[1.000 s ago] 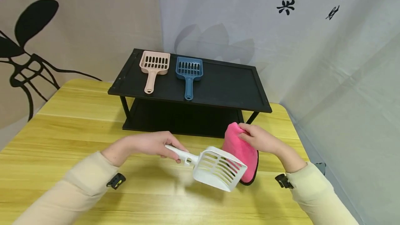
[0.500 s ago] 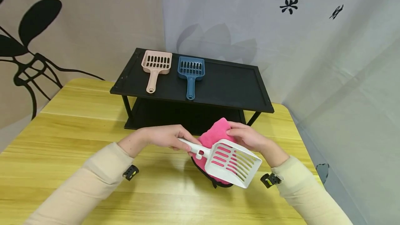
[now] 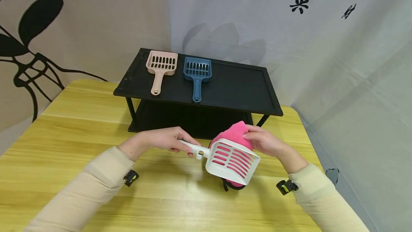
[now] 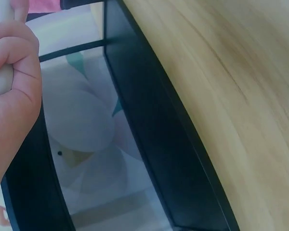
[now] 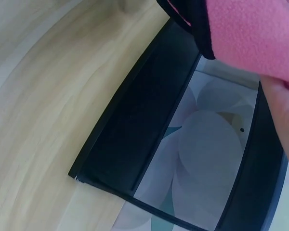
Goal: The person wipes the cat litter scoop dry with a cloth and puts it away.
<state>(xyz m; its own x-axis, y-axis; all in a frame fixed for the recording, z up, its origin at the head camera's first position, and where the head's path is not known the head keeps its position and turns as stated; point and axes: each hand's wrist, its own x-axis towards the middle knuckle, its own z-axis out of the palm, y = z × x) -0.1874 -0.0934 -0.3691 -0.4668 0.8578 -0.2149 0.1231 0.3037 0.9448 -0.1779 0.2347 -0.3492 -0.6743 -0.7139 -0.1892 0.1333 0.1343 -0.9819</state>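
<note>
My left hand [image 3: 168, 139] grips the handle of a white slotted litter scoop [image 3: 232, 161], holding it above the table with its head pointing right. In the left wrist view the curled fingers [image 4: 17, 57] wrap the pale handle. A pink cloth with black edging [image 3: 236, 133] hangs behind the scoop head and shows through its slots. My right hand [image 3: 265, 141] pinches the cloth near its top. In the right wrist view, the fuzzy pink cloth [image 5: 253, 36] covers most of that hand. Whether cloth and scoop touch is hard to tell.
A black two-tier rack [image 3: 238, 88] stands at the back of the wooden table [image 3: 154, 203]. On its top lie a pink litter scoop [image 3: 161, 63] and a blue litter scoop [image 3: 197, 71], side by side at the left. Fabric walls [image 3: 219, 10] enclose the back and right.
The cloth first swung left from the scoop's right side to behind its handle, then shifted right again behind the scoop head. The scoop went right, then slightly back left. Both grips stay.
</note>
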